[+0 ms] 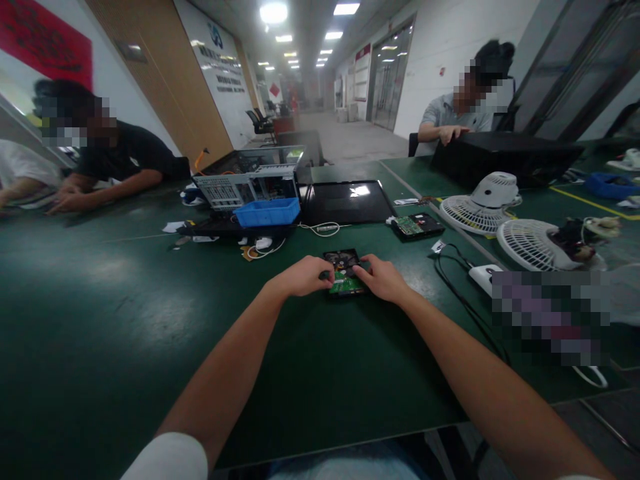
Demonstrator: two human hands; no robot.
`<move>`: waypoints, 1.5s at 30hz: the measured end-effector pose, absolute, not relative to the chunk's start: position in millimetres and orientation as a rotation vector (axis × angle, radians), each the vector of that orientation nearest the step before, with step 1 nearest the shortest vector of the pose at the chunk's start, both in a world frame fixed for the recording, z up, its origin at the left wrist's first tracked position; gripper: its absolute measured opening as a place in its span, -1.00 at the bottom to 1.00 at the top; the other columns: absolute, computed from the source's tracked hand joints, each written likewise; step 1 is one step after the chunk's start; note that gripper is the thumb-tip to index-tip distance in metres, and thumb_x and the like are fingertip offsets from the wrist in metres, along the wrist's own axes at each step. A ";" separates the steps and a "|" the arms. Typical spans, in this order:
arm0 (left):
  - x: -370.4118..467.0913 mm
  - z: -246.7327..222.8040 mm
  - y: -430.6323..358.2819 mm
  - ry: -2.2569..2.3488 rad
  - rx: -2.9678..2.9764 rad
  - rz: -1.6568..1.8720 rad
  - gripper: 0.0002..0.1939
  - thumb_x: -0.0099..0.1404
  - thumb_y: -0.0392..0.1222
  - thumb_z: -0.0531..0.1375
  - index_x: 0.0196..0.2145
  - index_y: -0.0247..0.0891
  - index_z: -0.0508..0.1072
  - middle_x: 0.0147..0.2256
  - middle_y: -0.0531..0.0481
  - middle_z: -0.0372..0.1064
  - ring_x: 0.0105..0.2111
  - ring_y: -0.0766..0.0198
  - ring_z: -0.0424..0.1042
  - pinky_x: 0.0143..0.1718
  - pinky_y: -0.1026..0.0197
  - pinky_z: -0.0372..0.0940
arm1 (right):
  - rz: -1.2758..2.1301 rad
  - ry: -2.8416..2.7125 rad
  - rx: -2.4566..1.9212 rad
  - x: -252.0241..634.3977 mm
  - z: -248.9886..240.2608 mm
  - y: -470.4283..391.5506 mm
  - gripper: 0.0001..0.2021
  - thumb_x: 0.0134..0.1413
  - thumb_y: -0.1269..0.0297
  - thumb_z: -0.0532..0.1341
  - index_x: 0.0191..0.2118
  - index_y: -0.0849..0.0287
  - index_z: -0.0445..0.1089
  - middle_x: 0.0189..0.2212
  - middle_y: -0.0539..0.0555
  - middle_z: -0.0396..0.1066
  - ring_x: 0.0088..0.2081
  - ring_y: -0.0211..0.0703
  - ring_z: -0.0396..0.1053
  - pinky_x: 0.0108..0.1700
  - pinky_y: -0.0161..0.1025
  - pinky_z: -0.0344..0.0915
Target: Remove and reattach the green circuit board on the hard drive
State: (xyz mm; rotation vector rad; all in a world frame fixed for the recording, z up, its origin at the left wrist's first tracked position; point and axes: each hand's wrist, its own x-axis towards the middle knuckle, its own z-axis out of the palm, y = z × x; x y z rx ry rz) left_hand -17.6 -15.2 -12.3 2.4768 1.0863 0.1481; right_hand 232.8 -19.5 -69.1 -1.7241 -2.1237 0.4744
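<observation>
A hard drive (pixel 345 283) with a green circuit board and a black body lies on the green table between my hands. At its left edge is my left hand (pixel 307 275), fingers curled together; whatever they pinch is too small to make out. My right hand (pixel 384 277) rests at the drive's right side, its thumb and fingers spread along the edge and touching it. Farther right on the table sits a second drive-like unit (pixel 417 227) with a green board.
Beyond the hands stand an open computer case (pixel 245 183), a blue bin (pixel 267 212) and a dark flat panel (pixel 347 201). White fan parts (pixel 475 212) and black cables (pixel 463 300) lie right. One person (pixel 457 120) touches a black box; others sit left.
</observation>
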 end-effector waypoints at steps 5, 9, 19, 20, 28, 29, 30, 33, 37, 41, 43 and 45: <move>-18.2 -16.0 -13.2 1.116 2.486 0.128 -0.87 0.31 -0.19 0.25 -0.22 -0.19 0.58 -0.16 -0.05 0.56 -0.12 0.14 0.50 -0.08 0.16 0.27 | 0.471 -2.129 -1.717 233.2 -70.4 -18.8 -0.51 0.37 -0.09 0.11 0.18 0.17 0.38 -0.28 0.14 0.58 -0.25 -0.02 0.52 -0.31 -0.25 0.21; -18.3 -15.8 -13.4 1.112 2.491 0.114 -0.87 0.32 -0.16 0.23 -0.23 -0.18 0.58 -0.16 -0.04 0.55 -0.14 0.15 0.50 -0.11 0.17 0.27 | 0.454 -2.131 -1.711 233.6 -72.2 -18.1 -0.51 0.37 -0.09 0.12 0.17 0.17 0.37 -0.28 0.14 0.58 -0.26 -0.03 0.51 -0.32 -0.25 0.21; -23.2 -10.3 -12.3 1.248 2.458 0.178 -0.79 0.33 -0.09 0.23 -0.15 -0.17 0.60 -0.13 -0.05 0.57 -0.11 0.12 0.51 -0.06 0.16 0.30 | 0.478 -2.129 -1.719 233.5 -69.5 -19.3 -0.51 0.37 -0.08 0.12 0.18 0.17 0.37 -0.29 0.13 0.59 -0.26 -0.03 0.52 -0.33 -0.25 0.19; -24.2 -9.6 -12.1 1.298 2.455 0.195 -0.76 0.34 -0.07 0.22 -0.12 -0.18 0.59 -0.11 -0.06 0.57 -0.10 0.11 0.52 -0.05 0.16 0.30 | 0.480 -2.129 -1.715 233.5 -69.5 -19.4 -0.51 0.37 -0.08 0.13 0.18 0.17 0.37 -0.28 0.13 0.59 -0.26 -0.03 0.52 -0.33 -0.25 0.20; -25.4 -5.0 -18.0 1.287 2.489 0.069 -0.53 0.35 -0.06 0.17 0.18 -0.14 0.49 0.13 -0.08 0.49 0.06 0.06 0.49 0.06 0.16 0.31 | 0.527 -2.139 -1.657 235.9 -69.6 -18.7 -0.50 0.37 -0.08 0.12 0.18 0.21 0.39 -0.29 0.14 0.58 -0.29 -0.05 0.51 -0.33 -0.25 0.19; -25.4 -4.8 -18.5 1.285 2.494 0.063 -0.54 0.35 -0.06 0.17 0.17 -0.15 0.51 0.12 -0.08 0.50 0.06 0.05 0.49 0.06 0.16 0.31 | 0.536 -2.136 -1.651 236.3 -69.4 -18.7 -0.49 0.37 -0.09 0.12 0.18 0.21 0.39 -0.28 0.14 0.58 -0.29 -0.05 0.50 -0.33 -0.25 0.19; -25.5 -4.6 -18.7 1.282 2.499 0.067 -0.54 0.35 -0.06 0.17 0.16 -0.15 0.51 0.11 -0.09 0.50 0.06 0.05 0.49 0.06 0.15 0.31 | 0.544 -2.133 -1.648 236.6 -69.1 -18.7 -0.49 0.37 -0.09 0.13 0.18 0.21 0.39 -0.28 0.14 0.58 -0.29 -0.05 0.50 -0.33 -0.25 0.19; -26.1 -5.2 -18.0 1.260 2.501 0.093 -0.56 0.33 -0.08 0.18 0.14 -0.12 0.54 0.09 -0.06 0.52 0.04 0.06 0.51 0.04 0.16 0.32 | 0.554 -2.132 -1.652 236.8 -67.9 -19.2 -0.49 0.36 -0.09 0.13 0.18 0.21 0.39 -0.29 0.14 0.58 -0.29 -0.05 0.50 -0.34 -0.25 0.18; -26.4 -5.8 -17.2 1.218 2.478 0.099 -0.60 0.29 -0.11 0.22 0.07 -0.09 0.59 0.01 -0.03 0.57 -0.03 0.07 0.54 -0.03 0.17 0.33 | 0.556 -2.148 -1.651 236.4 -66.3 -20.4 -0.49 0.35 -0.08 0.15 0.19 0.20 0.38 -0.31 0.12 0.58 -0.30 -0.06 0.50 -0.34 -0.25 0.18; -27.6 -4.5 -17.0 1.177 2.467 0.128 -0.66 0.28 -0.12 0.23 -0.01 -0.09 0.63 -0.08 -0.02 0.60 -0.11 0.08 0.56 -0.10 0.17 0.33 | 0.557 -2.170 -1.632 236.9 -65.9 -21.6 -0.46 0.29 -0.09 0.22 0.21 0.19 0.36 -0.32 0.10 0.57 -0.30 -0.07 0.50 -0.34 -0.26 0.19; -28.5 -4.3 -16.4 1.170 2.466 0.131 -0.65 0.29 -0.10 0.22 -0.01 -0.09 0.63 -0.08 -0.02 0.60 -0.13 0.09 0.55 -0.12 0.18 0.32 | 0.566 -2.176 -1.621 237.4 -65.6 -22.0 -0.43 0.25 -0.10 0.25 0.21 0.19 0.35 -0.31 0.09 0.57 -0.30 -0.08 0.49 -0.34 -0.26 0.19; -29.1 -5.2 -15.5 1.193 2.460 0.172 -0.64 0.30 -0.06 0.21 0.02 -0.10 0.61 -0.04 -0.04 0.58 -0.10 0.09 0.54 -0.11 0.18 0.32 | 0.577 -2.180 -1.608 237.9 -65.2 -22.2 -0.40 0.22 -0.12 0.27 0.22 0.20 0.35 -0.31 0.09 0.57 -0.30 -0.08 0.49 -0.34 -0.26 0.19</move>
